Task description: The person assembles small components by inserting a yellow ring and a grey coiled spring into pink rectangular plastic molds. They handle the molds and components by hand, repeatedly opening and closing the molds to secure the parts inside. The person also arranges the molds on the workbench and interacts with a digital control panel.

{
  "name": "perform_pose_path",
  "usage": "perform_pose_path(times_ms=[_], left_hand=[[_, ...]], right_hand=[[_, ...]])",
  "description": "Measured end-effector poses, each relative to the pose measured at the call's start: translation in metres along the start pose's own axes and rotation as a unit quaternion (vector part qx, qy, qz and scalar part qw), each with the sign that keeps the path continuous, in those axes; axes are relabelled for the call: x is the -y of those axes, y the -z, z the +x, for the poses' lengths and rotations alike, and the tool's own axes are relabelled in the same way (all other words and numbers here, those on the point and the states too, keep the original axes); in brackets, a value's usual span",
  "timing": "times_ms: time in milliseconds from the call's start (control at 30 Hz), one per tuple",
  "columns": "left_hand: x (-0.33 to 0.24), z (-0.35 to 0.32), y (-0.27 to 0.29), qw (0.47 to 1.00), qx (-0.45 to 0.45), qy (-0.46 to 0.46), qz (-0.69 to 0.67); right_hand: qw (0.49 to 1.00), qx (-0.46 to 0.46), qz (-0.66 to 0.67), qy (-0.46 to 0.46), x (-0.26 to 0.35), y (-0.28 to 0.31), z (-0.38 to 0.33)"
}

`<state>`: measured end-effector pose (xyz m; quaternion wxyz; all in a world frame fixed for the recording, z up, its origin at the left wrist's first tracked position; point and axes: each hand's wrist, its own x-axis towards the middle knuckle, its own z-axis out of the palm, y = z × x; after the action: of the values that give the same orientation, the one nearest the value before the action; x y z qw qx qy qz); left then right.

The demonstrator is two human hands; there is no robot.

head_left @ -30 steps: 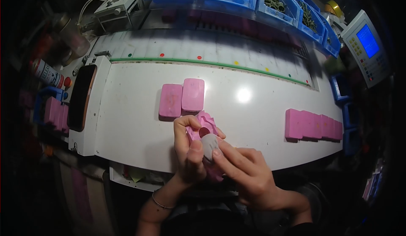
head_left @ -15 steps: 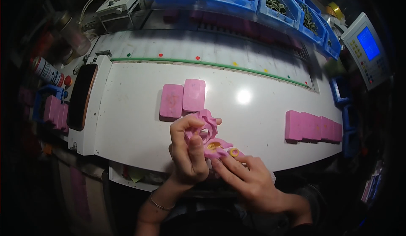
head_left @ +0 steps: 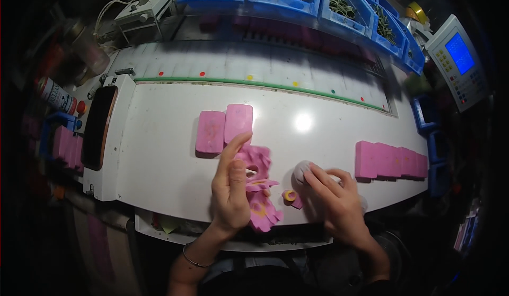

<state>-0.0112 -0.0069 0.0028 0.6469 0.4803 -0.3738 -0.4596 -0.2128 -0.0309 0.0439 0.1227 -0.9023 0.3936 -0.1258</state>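
Observation:
My left hand [head_left: 230, 187] holds a soft pink rubber mold [head_left: 262, 216], thumb raised, its other fingers partly behind the piece. The mold is cut into wavy flaps that hang apart, with a hole in its upper part and a yellowish patch in its lower part. To the right, my right hand [head_left: 336, 195] has its fingertips over a rounded grey-white pouch-like thing [head_left: 303, 172] on the white tabletop. Between the hands lies a small pink piece with a yellow ring [head_left: 290, 196].
Two pink blocks [head_left: 211, 131] lie just beyond my left hand. A row of several pink blocks [head_left: 389, 161] stands at the right. Blue bins [head_left: 283, 2] of green rings line the back. A phone [head_left: 99, 129] lies left; a control panel [head_left: 456, 63] stands far right.
My right hand has left the pink mold and moved right onto the grey-white thing. The mold's flaps now hang lower and spread in my left hand. The yellow-ringed piece is uncovered.

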Motion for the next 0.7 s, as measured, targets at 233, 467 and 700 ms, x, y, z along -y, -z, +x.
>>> perform_pose_path(times_ms=[233, 467, 700], left_hand=[[0.0, -0.009, -0.014, 0.965, 0.13, 0.151, -0.168], [-0.023, -0.012, 0.006, 0.917, 0.299, 0.241, -0.11], [-0.024, 0.006, 0.028, 0.834, 0.43, 0.337, -0.075]], right_hand=[[0.917, -0.08, 0.378, -0.096, 0.032, -0.007, 0.029], [0.784, -0.061, 0.585, -0.198, 0.022, -0.017, 0.023], [0.864, -0.053, 0.483, -0.129, 0.027, -0.011, 0.02]])
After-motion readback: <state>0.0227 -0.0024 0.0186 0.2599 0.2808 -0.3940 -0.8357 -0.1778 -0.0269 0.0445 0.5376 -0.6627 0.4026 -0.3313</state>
